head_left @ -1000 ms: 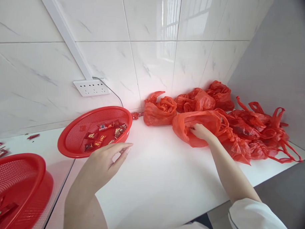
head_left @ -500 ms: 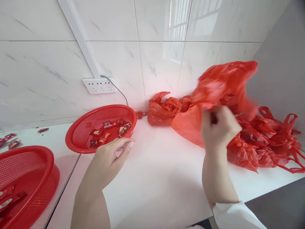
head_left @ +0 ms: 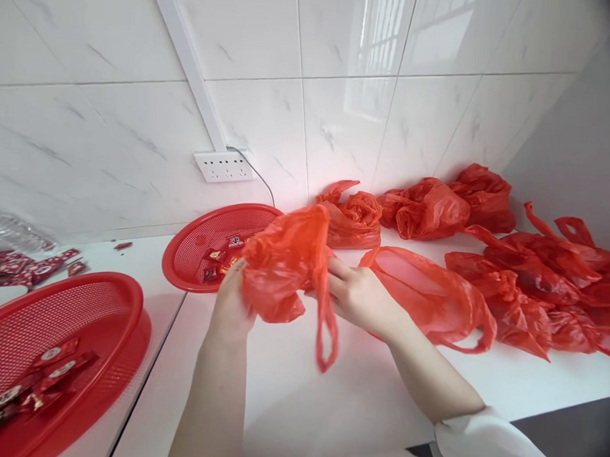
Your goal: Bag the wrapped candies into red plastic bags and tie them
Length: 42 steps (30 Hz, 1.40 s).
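A thin, crumpled red plastic bag [head_left: 281, 274], gripped between the left hand [head_left: 232, 307] and the right hand [head_left: 360, 297] above the white desk [head_left: 289, 394], likely handles as light, limp and slippery, best taken by its looped handle [head_left: 323, 289].

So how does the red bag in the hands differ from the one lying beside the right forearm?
The held bag is raised off the table; the loose bag lies on it. The held bag is bunched up with a handle loop dangling, while the loose bag is spread out. Both are thin red plastic with looped handles.
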Each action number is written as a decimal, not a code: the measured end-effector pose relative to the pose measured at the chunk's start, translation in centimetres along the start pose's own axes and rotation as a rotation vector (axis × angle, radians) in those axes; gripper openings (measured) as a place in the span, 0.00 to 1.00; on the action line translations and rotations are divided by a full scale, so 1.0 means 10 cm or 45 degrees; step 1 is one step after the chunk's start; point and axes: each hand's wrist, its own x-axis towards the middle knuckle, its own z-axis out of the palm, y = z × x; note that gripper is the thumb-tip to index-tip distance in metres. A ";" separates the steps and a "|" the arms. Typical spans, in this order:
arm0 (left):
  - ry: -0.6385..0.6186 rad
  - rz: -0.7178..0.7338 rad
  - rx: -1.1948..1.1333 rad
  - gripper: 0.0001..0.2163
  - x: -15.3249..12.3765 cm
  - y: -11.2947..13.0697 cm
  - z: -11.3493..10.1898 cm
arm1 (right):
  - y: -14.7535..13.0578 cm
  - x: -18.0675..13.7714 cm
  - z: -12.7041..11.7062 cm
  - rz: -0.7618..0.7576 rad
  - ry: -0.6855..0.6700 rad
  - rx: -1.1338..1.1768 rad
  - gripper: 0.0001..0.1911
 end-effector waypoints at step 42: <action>-0.656 0.405 1.605 0.13 -0.25 -0.29 0.64 | 0.38 -0.03 -0.06 0.531 -0.221 0.223 0.15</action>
